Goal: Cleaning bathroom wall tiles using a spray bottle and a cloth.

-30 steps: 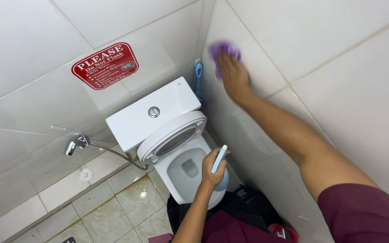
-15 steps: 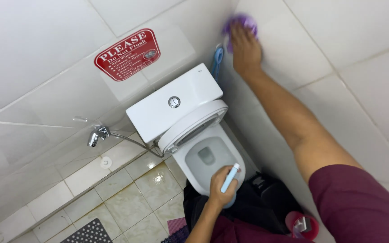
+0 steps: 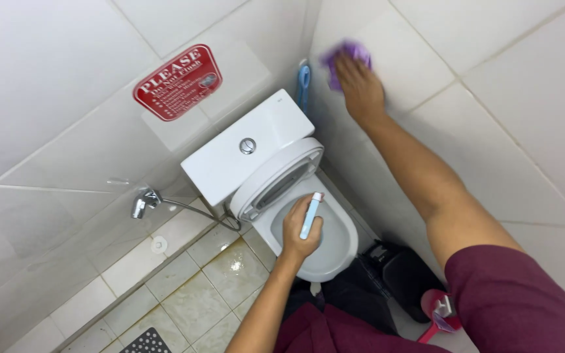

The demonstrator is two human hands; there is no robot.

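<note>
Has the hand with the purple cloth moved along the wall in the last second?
Cannot tell. The right hand presses the purple cloth beside the blue brush, as before; the camera shifted.

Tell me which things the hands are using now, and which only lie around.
In use:
- purple cloth, pressed on the wall tile by the right hand
- slim blue-white bottle, held in the left hand

Lying about:
- blue brush
- red sign
- black bin
- pink scoop
</note>
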